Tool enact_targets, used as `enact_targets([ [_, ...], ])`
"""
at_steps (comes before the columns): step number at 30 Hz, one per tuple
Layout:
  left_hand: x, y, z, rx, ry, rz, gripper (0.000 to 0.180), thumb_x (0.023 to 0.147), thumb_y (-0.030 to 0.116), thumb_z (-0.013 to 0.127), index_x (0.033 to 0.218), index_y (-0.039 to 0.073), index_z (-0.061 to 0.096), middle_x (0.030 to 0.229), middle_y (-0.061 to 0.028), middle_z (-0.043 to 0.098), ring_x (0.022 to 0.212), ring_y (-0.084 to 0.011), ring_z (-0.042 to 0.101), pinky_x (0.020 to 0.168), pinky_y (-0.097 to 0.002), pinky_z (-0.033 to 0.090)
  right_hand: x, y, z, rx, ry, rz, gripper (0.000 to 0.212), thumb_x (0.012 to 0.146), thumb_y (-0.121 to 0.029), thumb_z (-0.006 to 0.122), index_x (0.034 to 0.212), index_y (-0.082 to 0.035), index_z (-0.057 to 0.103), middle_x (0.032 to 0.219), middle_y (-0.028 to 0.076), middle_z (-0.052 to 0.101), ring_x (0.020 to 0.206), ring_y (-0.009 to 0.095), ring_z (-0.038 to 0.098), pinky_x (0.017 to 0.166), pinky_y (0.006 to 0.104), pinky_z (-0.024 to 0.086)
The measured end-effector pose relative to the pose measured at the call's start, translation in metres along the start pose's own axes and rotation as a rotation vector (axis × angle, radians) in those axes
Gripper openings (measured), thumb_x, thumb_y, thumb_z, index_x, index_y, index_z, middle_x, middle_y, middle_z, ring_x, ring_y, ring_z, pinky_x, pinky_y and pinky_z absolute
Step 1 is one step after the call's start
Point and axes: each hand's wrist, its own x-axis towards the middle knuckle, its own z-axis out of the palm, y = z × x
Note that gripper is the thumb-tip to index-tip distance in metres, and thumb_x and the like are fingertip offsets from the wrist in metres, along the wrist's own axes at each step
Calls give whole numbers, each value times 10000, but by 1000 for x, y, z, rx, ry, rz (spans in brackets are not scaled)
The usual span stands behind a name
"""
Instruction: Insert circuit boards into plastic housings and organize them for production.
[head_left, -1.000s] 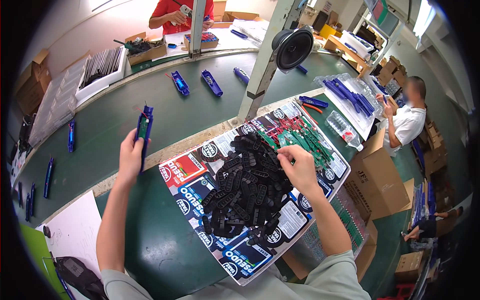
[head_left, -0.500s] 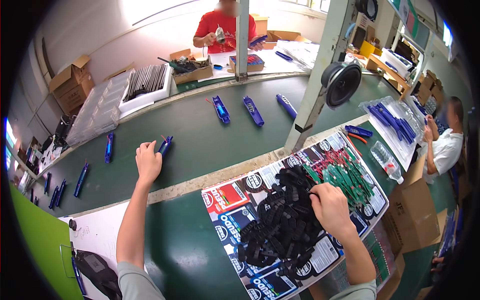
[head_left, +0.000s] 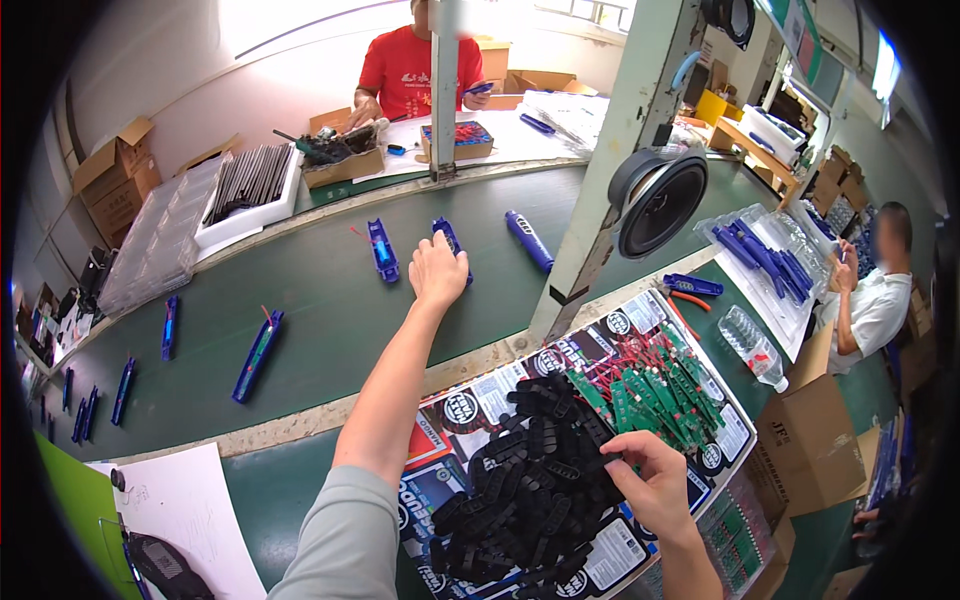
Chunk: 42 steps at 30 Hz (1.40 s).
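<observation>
On the dark green belt, my left hand [head_left: 438,272] reaches far forward, its fingers closed over a blue plastic casing [head_left: 447,232] and hiding part of it. My right hand [head_left: 652,487] is at the right edge of a heap of small black plastic parts [head_left: 530,480]. Its thumb and forefinger are pinched together; what is between them is too small to make out. Just beyond that hand lie green circuit boards [head_left: 655,400] with red wires. Left of my left hand is an open blue casing with a red wire [head_left: 382,250], and to its right a closed-looking blue casing [head_left: 528,240].
A metal post [head_left: 610,180] carrying a round speaker [head_left: 660,203] rises between the belt and my worktop. More blue casings [head_left: 258,357] lie along the belt leftward. Pliers [head_left: 690,298], a plastic bottle [head_left: 752,347] and a carton [head_left: 815,430] are at right. Two other people sit nearby.
My left hand has left one blue casing and moved right to another farther along the belt. My right hand stays by the black heap. The view has shifted right.
</observation>
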Motion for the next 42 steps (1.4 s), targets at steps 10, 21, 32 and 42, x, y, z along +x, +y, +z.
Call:
enact_targets([
  [10, -14, -35, -26, -51, -398, 128, 264, 828, 83, 596, 1050, -21, 694, 1144, -245, 670, 1105, -432, 631, 974, -502, 501, 3, 5, 4, 154, -15, 18, 231, 868, 80, 653, 1085, 10, 692, 991, 43, 702, 795, 66, 565, 727, 213, 460],
  [21, -63, -19, -43, -58, -277, 65, 300, 910, 140, 619, 1191, 36, 640, 1148, -219, 667, 1099, -393, 641, 947, -501, 509, 1, -9, 31, 145, -67, -4, 199, 890, 71, 665, 1081, 16, 681, 872, -1, 617, 749, 44, 536, 670, 197, 437],
  [32, -230, -28, -170, -1010, -591, 36, 360, 1006, -10, 466, 1361, -61, 503, 1029, -81, 668, 899, -107, 632, 811, -278, 529, 38, -32, 104, -171, 162, -375, 152, 826, 5, 751, 968, -9, 697, 865, 82, 683, 669, 129, 629, 582, 256, 479],
  [42, -267, -40, -192, -1122, -554, -153, 296, 998, 76, 599, 1260, -61, 581, 987, -64, 693, 844, -90, 646, 745, -258, 537, 23, -41, 150, -518, 137, -532, 134, 785, -93, 783, 905, -65, 728, 953, 75, 532, 887, 247, 514, 787, 377, 389],
])
